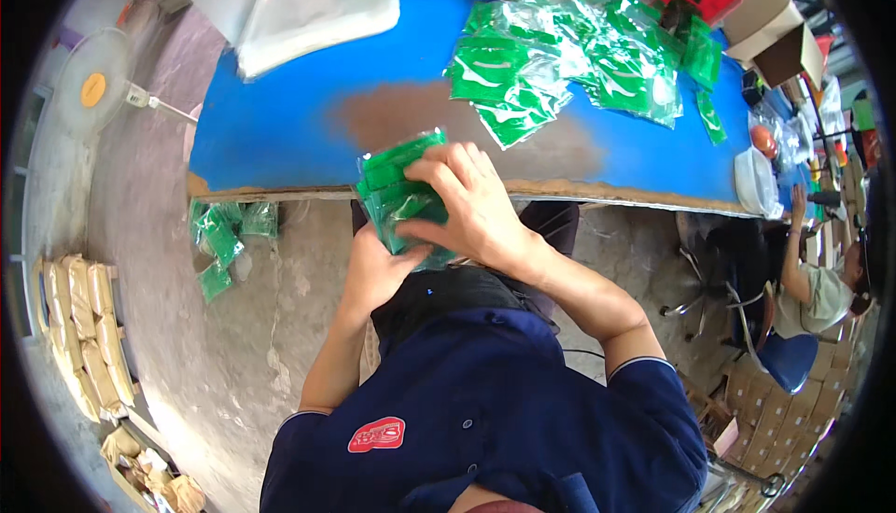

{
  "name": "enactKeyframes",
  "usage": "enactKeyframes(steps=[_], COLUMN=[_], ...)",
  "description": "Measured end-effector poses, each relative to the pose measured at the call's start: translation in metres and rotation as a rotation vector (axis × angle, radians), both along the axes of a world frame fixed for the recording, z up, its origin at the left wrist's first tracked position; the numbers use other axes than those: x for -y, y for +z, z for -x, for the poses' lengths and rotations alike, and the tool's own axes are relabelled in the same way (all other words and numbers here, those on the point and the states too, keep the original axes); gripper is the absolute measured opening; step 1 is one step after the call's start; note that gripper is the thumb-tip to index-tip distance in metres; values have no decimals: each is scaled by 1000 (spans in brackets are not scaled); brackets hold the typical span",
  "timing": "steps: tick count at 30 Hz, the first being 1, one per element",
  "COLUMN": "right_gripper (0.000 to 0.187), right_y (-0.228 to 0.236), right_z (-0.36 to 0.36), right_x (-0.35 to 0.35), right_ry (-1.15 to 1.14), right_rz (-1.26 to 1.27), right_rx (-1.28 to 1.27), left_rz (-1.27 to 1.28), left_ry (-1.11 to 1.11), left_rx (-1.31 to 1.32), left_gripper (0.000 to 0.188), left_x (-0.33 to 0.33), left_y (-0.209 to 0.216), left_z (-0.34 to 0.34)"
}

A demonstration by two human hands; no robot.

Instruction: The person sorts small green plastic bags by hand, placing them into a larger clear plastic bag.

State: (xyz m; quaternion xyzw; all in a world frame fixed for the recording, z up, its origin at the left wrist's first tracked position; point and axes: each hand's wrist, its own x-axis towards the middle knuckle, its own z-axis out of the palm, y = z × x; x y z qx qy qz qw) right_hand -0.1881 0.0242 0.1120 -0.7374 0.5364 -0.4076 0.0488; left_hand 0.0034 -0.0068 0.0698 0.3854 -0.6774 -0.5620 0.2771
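Note:
Over my lap, just off the table's near edge, I hold a small stack of green packets in clear plastic (403, 172). My left hand (378, 266) grips the stack from below, thumb across its lower end. Curled over the right side of the same packets is my right hand (471, 200), its fingers and thumb closed on them. How many packets are in the stack I cannot tell. A large loose heap of similar shiny green packets (625, 74) lies on the blue table (271, 130), beyond my hands and to the right.
Clear plastic sheets or bags (317, 9) are piled at the table's far left. More green packets (219, 233) lie on the floor, left below the table edge. A fan (93, 88) stands at left. A plastic tub (756, 182) sits at the right end, near another seated person (821, 294).

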Motion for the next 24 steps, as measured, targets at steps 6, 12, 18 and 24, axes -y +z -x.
enactKeyframes(steps=[6,12,18,24], right_gripper=[69,60,25,76], right_y=[-39,-59,-31,-50], right_z=[79,59,-2,77], right_x=[84,33,-4,20], right_ry=[-416,178,20,-415], right_rz=[139,-120,-784,-74], right_rx=[-73,-314,1338,-344], left_rz=[-454,-716,-1021,-835], left_ry=[-11,228,85,280], left_rx=[-298,-580,-1057,-967], left_gripper=[50,71,59,53], left_x=[-15,-13,-14,-6], left_y=[-12,-59,-93,-88], left_z=[-9,-49,-47,-29])
